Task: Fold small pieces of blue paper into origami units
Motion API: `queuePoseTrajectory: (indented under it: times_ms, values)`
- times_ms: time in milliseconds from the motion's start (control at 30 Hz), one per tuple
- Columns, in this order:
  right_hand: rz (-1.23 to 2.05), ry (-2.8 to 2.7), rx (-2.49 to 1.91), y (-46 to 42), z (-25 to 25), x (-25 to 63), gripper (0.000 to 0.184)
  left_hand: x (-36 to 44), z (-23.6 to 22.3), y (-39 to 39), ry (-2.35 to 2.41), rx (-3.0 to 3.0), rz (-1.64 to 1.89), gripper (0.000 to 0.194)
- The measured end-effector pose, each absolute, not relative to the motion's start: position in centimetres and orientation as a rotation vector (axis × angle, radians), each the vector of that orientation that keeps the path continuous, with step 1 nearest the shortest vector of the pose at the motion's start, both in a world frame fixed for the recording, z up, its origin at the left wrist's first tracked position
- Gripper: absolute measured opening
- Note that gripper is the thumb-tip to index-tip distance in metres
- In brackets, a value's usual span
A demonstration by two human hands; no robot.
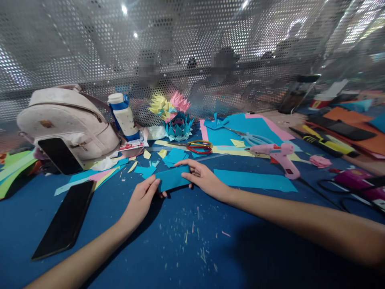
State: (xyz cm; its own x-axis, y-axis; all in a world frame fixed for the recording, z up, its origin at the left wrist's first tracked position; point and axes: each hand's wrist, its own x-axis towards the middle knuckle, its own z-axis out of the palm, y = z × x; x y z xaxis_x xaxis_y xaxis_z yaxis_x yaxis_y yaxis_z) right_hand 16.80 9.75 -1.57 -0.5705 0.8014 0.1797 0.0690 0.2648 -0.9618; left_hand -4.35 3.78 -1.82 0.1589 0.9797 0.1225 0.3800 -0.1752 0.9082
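Note:
A small rectangle of blue paper [172, 179] is held just above the table between my two hands. My left hand [143, 193] pinches its left end, thumb on top and fingers underneath. At the right end, my right hand [202, 178] grips it, with the thumb on the face and the index finger along the upper edge. Blue paper scraps [173, 156] lie just beyond it. A long blue paper strip [255, 180] rests to the right, partly behind my right hand. Scissors with red and yellow handles [200, 147] lie farther back.
A pink glue gun [275, 152] with a cord and light-blue scissors [255, 138] are on the right. Folded paper flowers [179, 126], a bottle [124, 116] and a white backpack [64, 116] stand at the back. A phone [64, 220] lies left on the blue table [126, 261].

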Motion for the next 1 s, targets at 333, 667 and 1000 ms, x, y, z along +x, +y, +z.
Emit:
queuePoseTrajectory:
  times_ms: [333,667,1000]
  values:
    - [1.373,-1.833,-0.799,9.66,-1.49,16.81,0.031,-4.41,-1.96,3.82,1.34,1.699,0.989,0.036]
    - [1.369,-1.832,-0.812,9.66,-1.56,16.74,0.03,-4.43,-1.8,3.8,1.379,1.755,0.984,0.041]
    - [1.375,-1.845,-0.807,9.71,-1.64,16.73,0.031,-4.27,-1.61,3.68,1.394,1.72,0.976,0.044]
